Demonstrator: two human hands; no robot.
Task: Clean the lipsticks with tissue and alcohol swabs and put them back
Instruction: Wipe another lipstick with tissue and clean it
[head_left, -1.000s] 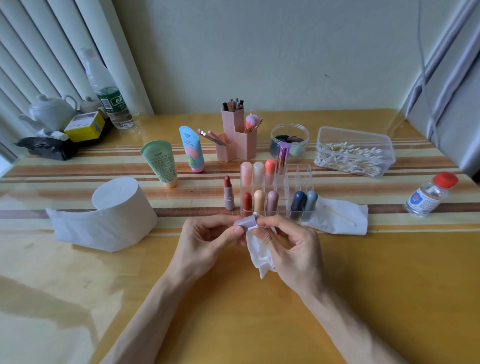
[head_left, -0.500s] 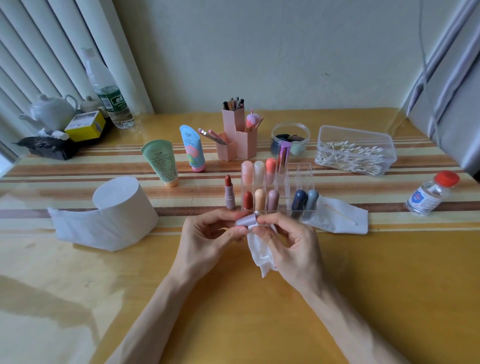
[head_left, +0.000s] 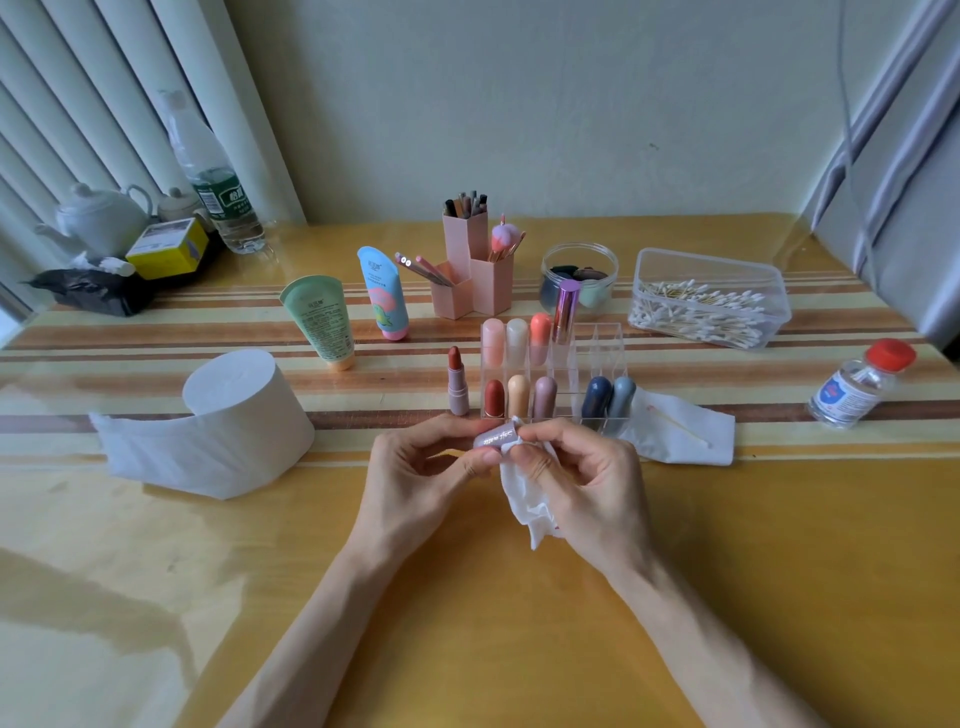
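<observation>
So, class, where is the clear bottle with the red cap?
Head view: the clear bottle sits far right on the table, right of the flat white tissue.

The left hand (head_left: 415, 478) and the right hand (head_left: 582, 483) are covering both ends of the lilac tube (head_left: 496, 435), so I am not telling cap from whole lipstick. Its lettering is showing too small to read. The tissue (head_left: 527, 501) is lying half hidden in the right palm. Beyond the knuckles, the front edge of the clear rack (head_left: 597, 345) is hiding. Both forearms (head_left: 322, 623) are running off the bottom.
</observation>
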